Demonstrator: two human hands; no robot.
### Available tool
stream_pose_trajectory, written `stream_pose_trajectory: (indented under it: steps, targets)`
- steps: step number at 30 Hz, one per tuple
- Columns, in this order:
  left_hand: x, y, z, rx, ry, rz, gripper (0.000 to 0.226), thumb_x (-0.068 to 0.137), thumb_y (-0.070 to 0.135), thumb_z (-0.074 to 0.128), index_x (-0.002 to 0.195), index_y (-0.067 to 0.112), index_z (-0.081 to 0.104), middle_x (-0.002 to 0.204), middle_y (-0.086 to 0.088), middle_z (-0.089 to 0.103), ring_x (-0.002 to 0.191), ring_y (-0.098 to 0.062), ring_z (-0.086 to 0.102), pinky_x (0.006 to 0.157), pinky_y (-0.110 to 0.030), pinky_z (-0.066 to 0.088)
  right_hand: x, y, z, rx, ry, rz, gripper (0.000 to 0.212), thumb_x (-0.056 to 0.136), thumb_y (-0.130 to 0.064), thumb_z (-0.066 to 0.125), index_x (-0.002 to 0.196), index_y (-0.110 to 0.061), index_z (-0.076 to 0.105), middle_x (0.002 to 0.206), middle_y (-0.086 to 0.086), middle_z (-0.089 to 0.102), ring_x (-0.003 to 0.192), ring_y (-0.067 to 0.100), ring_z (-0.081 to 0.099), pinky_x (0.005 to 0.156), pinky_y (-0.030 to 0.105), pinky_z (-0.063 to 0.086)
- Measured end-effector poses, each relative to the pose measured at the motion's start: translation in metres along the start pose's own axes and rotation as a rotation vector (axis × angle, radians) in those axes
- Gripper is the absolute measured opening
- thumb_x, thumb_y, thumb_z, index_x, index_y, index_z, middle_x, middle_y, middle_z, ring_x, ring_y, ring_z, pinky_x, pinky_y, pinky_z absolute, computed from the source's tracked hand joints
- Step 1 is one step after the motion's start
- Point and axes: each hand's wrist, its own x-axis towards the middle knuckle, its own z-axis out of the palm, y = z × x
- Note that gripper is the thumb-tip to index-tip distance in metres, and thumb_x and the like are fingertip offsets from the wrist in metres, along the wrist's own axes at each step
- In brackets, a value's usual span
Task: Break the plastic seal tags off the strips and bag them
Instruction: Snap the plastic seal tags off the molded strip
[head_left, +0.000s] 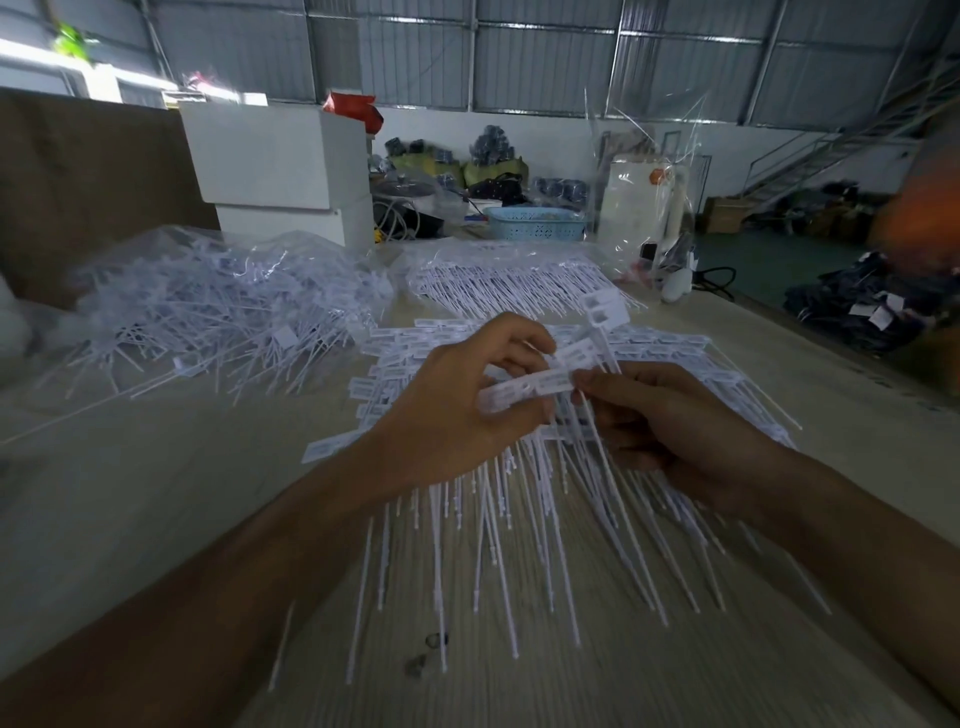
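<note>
Nearest the camera, 2 bare forearms reach over the counter (156, 493), and long white tails of seal tags fan out toward its near edge. Just past them, the left hand (457, 410) and right hand (670, 415) meet over the middle of the spread. The left hand's fingers (524, 338) are curled round a strip (524, 389) of joined tags, thumb under it and fingertips above. The right hand pinches the strip's right end between thumb and forefinger, and thin tails hang down between the 2 hands. This looks like the snapping step, one tag being bent off the strip; whether it has already parted cannot be told.

Under and behind the hands lies a thick layer of tags (519, 519), their flat label ends toward the far side and many lying in neat rows, so most of these seem not yet separated. Farther back, a second stack (519, 283) of ordered tags waits beside them. To the left sits a clear bag (208, 291) holding a loose jumble of tags, probably the finished ones. By that showing, a fair share is bagged, yet the larger part is left to break and bag.

Beyond the counter stand white boxes (280, 161), a blue basket (535, 223) and an upright clear bag (649, 182), with dark bundles and a staircase at the far wall.
</note>
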Motion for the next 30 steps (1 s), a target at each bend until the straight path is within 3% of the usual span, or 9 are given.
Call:
stream_pose_trajectory:
  steps: [4, 7, 11, 14, 17, 22, 27, 30]
  targets:
    - [0.001, -0.006, -0.003, 0.076, -0.003, -0.042, 0.039, 0.079, 0.031, 0.082, 0.112, 0.021, 0.064, 0.097, 0.011, 0.071, 0.091, -0.001, 0.066, 0.077, -0.014, 0.049, 0.002, 0.003, 0.000, 0.040, 0.082, 0.009, 0.027, 0.088, -0.029, 0.068, 0.064, -0.021, 0.060, 0.061, 0.000, 0.022, 0.048, 0.012, 0.019, 0.045, 0.025, 0.015]
    - [0.001, -0.008, -0.002, 0.106, -0.010, -0.012, 0.036, 0.081, 0.026, 0.080, 0.115, 0.019, 0.068, 0.097, 0.009, 0.072, 0.088, -0.001, 0.066, 0.077, -0.014, 0.050, 0.004, 0.006, 0.001, 0.065, 0.122, 0.017, 0.023, 0.090, -0.027, 0.067, 0.070, -0.019, 0.059, 0.059, -0.002, 0.025, 0.049, 0.012, 0.021, 0.042, 0.022, 0.018]
    - [0.000, -0.012, -0.002, 0.159, -0.003, 0.002, 0.039, 0.082, 0.013, 0.078, 0.119, 0.022, 0.068, 0.098, 0.011, 0.072, 0.089, 0.001, 0.066, 0.075, -0.011, 0.050, 0.007, 0.007, 0.000, 0.048, 0.198, 0.024, 0.023, 0.088, -0.032, 0.069, 0.072, -0.017, 0.065, 0.059, -0.001, 0.031, 0.061, 0.020, 0.028, 0.056, 0.030, 0.021]
    - [-0.001, -0.013, 0.002, 0.228, 0.053, -0.012, 0.031, 0.083, 0.020, 0.078, 0.113, 0.023, 0.071, 0.094, 0.012, 0.073, 0.086, 0.003, 0.065, 0.075, -0.010, 0.049, 0.006, 0.009, 0.002, -0.025, 0.160, -0.044, 0.033, 0.083, -0.044, 0.070, 0.086, -0.013, 0.057, 0.053, -0.004, 0.029, 0.050, 0.015, 0.025, 0.048, 0.024, 0.022]
    - [-0.002, -0.012, 0.002, 0.318, 0.098, 0.000, 0.027, 0.085, 0.023, 0.073, 0.111, 0.027, 0.071, 0.095, 0.014, 0.073, 0.085, 0.002, 0.065, 0.077, -0.025, 0.055, 0.003, 0.007, 0.005, -0.062, 0.133, -0.069, 0.049, 0.072, -0.055, 0.069, 0.086, -0.009, 0.061, 0.050, -0.007, 0.029, 0.043, 0.011, 0.023, 0.040, 0.021, 0.022]
    - [-0.004, -0.006, 0.003, 0.383, 0.145, 0.045, 0.027, 0.084, 0.027, 0.070, 0.110, 0.028, 0.068, 0.099, 0.008, 0.072, 0.087, -0.012, 0.065, 0.075, -0.039, 0.055, 0.000, 0.006, 0.006, -0.080, 0.076, -0.075, 0.037, 0.086, -0.045, 0.065, 0.083, -0.008, 0.070, 0.051, -0.004, 0.025, 0.043, 0.012, 0.021, 0.041, 0.020, 0.022]
    - [-0.001, -0.008, 0.005, 0.364, 0.135, 0.044, 0.021, 0.091, 0.025, 0.068, 0.112, 0.024, 0.066, 0.095, 0.005, 0.074, 0.086, -0.012, 0.068, 0.073, -0.037, 0.056, -0.001, 0.005, 0.006, -0.047, 0.024, -0.130, 0.044, 0.087, -0.038, 0.062, 0.090, 0.005, 0.063, 0.053, -0.002, 0.025, 0.043, 0.011, 0.021, 0.041, 0.022, 0.022]
    - [0.002, -0.010, 0.004, 0.317, 0.116, 0.048, 0.018, 0.093, 0.022, 0.068, 0.110, 0.019, 0.070, 0.094, 0.007, 0.076, 0.086, -0.003, 0.069, 0.075, -0.030, 0.055, -0.002, 0.006, 0.005, -0.055, 0.021, -0.167, 0.035, 0.090, -0.034, 0.060, 0.087, 0.001, 0.064, 0.052, -0.002, 0.027, 0.043, 0.011, 0.021, 0.042, 0.022, 0.021]
